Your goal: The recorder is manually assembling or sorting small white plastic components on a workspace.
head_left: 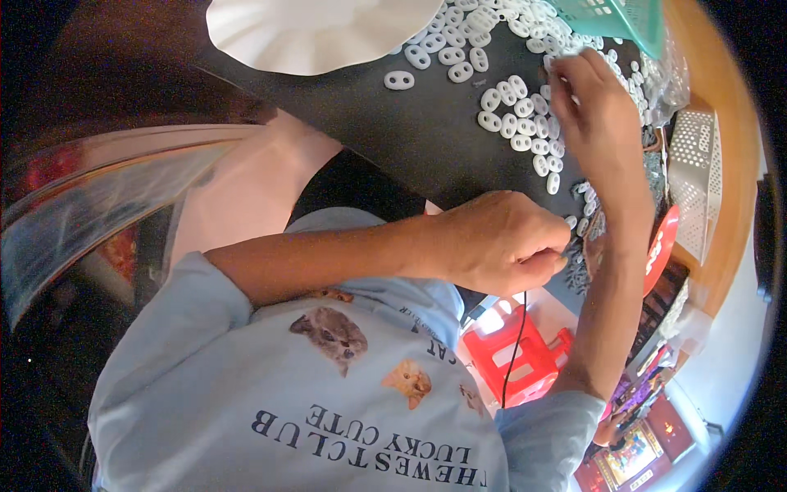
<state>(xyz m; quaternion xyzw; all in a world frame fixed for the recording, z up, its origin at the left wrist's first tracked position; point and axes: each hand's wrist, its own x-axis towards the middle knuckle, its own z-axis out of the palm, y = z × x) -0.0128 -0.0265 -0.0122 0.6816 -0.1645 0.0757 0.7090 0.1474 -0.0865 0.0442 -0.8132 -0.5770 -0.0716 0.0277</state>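
My left hand [500, 242] is curled closed in front of my body. A thin black cord [516, 348] hangs down from under its fingers. Beyond it, my right hand [598, 111] reaches over the dark tabletop, fingers bent together among loose white oval pieces [525, 127], each with two holes. Whether a piece is between those fingertips is hidden. More of the white ovals [451, 56] lie in a spread pile toward the far edge, and one oval [399, 79] sits apart on the left.
A white scalloped dish [320, 41] stands at the far left of the dark table [426, 131]. At the far right are a teal basket [648, 25], a clear plastic bag [668, 82] and a white perforated basket [693, 172]. A red plastic stool [512, 357] stands below the table edge.
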